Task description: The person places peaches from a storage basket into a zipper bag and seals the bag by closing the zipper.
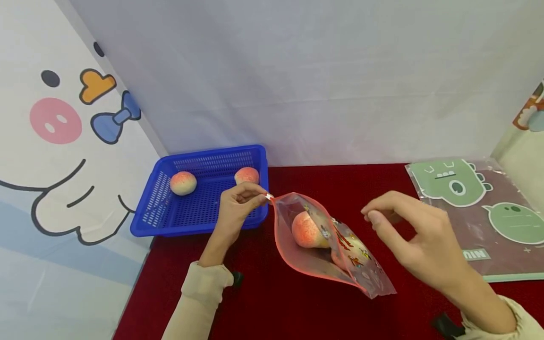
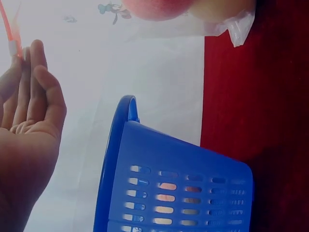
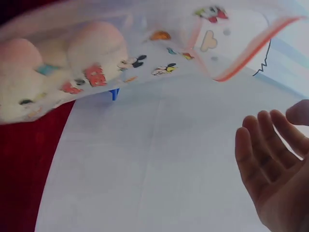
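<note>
My left hand pinches the white zip slider at one corner of a clear zip bag with a red-orange rim and cartoon prints. The bag's mouth gapes toward me. Inside lies a pink-and-cream peach, with more fruit partly hidden behind the printed side. In the right wrist view, peaches show through the plastic at the bag's bottom end. To the right of the bag, my right hand is held apart from it, fingers bent loosely with nothing between them. The right wrist view shows its fingers relaxed below the bag's rim.
A blue plastic basket stands at the back left, behind my left hand, with a peach at its left and another peach at its right. A flat printed package lies on the red cloth at the right. White panels enclose the back and left.
</note>
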`<state>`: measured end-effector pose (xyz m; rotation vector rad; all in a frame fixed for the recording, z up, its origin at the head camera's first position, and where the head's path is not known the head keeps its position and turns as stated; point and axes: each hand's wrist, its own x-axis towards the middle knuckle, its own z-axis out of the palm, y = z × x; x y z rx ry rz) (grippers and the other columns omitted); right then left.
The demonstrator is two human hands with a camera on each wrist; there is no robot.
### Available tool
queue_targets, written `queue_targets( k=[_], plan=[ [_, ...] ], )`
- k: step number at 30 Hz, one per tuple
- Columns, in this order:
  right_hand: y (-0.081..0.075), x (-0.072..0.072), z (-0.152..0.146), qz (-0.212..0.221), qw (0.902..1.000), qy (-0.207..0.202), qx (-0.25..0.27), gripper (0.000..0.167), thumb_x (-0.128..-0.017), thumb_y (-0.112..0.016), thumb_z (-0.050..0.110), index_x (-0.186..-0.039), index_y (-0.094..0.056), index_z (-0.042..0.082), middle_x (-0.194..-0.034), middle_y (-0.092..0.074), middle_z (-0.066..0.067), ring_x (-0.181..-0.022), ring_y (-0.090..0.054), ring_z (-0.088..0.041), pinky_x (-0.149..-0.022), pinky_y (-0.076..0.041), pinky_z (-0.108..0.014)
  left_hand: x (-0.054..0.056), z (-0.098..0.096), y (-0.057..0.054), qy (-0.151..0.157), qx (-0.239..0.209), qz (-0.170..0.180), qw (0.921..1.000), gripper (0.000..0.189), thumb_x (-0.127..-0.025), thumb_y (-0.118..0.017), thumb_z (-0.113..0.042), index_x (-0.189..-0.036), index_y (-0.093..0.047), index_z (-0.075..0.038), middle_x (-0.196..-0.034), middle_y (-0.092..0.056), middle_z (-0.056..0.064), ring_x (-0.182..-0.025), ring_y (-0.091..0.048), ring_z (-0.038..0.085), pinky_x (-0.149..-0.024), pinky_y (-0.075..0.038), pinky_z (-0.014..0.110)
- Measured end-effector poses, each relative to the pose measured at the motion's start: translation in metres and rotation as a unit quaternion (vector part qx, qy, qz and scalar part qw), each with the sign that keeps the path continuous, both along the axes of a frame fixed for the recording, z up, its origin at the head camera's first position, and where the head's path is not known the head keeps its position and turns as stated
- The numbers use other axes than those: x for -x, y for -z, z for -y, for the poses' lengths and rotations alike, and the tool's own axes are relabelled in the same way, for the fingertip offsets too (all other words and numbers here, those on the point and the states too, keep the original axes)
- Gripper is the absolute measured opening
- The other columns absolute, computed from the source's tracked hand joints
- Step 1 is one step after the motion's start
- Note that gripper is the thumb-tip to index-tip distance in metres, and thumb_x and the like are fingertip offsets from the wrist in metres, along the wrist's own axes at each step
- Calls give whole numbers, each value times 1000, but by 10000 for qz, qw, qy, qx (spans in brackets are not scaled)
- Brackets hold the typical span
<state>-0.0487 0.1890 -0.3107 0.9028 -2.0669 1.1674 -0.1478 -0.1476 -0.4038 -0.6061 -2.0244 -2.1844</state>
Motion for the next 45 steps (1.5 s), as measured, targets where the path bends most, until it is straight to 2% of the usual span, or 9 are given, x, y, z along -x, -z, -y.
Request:
queue_targets(
  k=[2, 6, 10, 16, 22, 30, 38, 41, 45],
  plan=[
    [-9, 10, 0, 396, 9986, 24, -349, 27, -86, -72, -8, -97, -74, 16, -91, -72, 10, -75, -64, 3, -74, -52, -10, 1, 1, 0, 97, 46, 1, 9999, 17, -97, -71, -3, -100, -77, -19, -93, -80, -7, -88, -77, 10, -80, -61, 27],
    [-24, 29, 6, 1099, 9900, 73, -880, 22, -93, -74, 3, -100, -72, 24, -93, -71, 14, -75, -64, 1, -73, -52, -13, 2, 4, -1, 236, 124, -112, 9996, 15, -98, -68, -1, -103, -76, -13, -96, -80, -5, -89, -77, 12, -81, -62, 30],
    [-31, 44, 17, 1366, 9807, 86, -1396, 14, -96, -72, 11, -100, -72, 25, -92, -69, 14, -77, -61, -1, -74, -50, -17, 3, 4, -3, 305, 204, -491, 9981, 17, -98, -68, 0, -106, -75, -13, -102, -78, -4, -91, -74, 12, -83, -61, 28],
    [-35, 60, 36, 1773, 9640, -95, -1980, 8, -97, -72, 17, -99, -70, 24, -94, -67, 14, -81, -59, -3, -74, -51, -26, 5, 0, -4, 46, 756, -1343, 9880, 11, -96, -68, 5, -104, -71, -3, -110, -69, -5, -99, -64, 9, -80, -55, 23],
    [-39, 71, 61, 2169, 9440, -267, -2471, 4, -96, -74, 24, -99, -71, 24, -91, -67, 12, -82, -61, -8, -71, -51, -30, 5, -4, -7, -52, 1030, -1505, 9832, 9, -94, -68, 7, -102, -69, 2, -111, -65, -5, -102, -59, 10, -82, -54, 23],
    [-45, 87, 100, 1831, 9191, 86, -3488, 17, -94, -76, 37, -98, -73, 20, -99, -70, 4, -88, -63, -17, -76, -54, -38, 7, -5, -8, -153, 1283, -1752, 9760, 6, -97, -68, 3, -101, -70, -1, -113, -63, 11, -105, -57, 11, -83, -53, 23],
    [-42, 88, 131, 1571, 8910, 492, -4231, 21, -96, -73, 42, -91, -75, 22, -100, -67, 3, -96, -61, -23, -82, -47, -43, 9, -5, -8, -193, 1346, -2007, 9702, 11, -96, -66, 8, -103, -68, 0, -117, -57, 13, -100, -55, 13, -81, -50, 21],
    [-39, 86, 137, 1445, 8873, 667, -4329, 17, -96, -74, 37, -88, -73, 21, -98, -66, 3, -92, -60, -22, -81, -45, -41, 9, -6, -8, -169, 1305, -2055, 9698, 13, -95, -65, 11, -103, -67, 1, -116, -57, 15, -98, -55, 11, -79, -50, 21],
    [-33, 84, 138, 1163, 8919, 905, -4276, 14, -95, -74, 29, -85, -73, 19, -93, -66, 1, -88, -61, -22, -78, -46, -41, 10, -7, -8, -171, 1286, -2088, 9693, 12, -95, -65, 10, -102, -67, 1, -115, -58, 16, -99, -56, 13, -79, -50, 21]
  ],
)
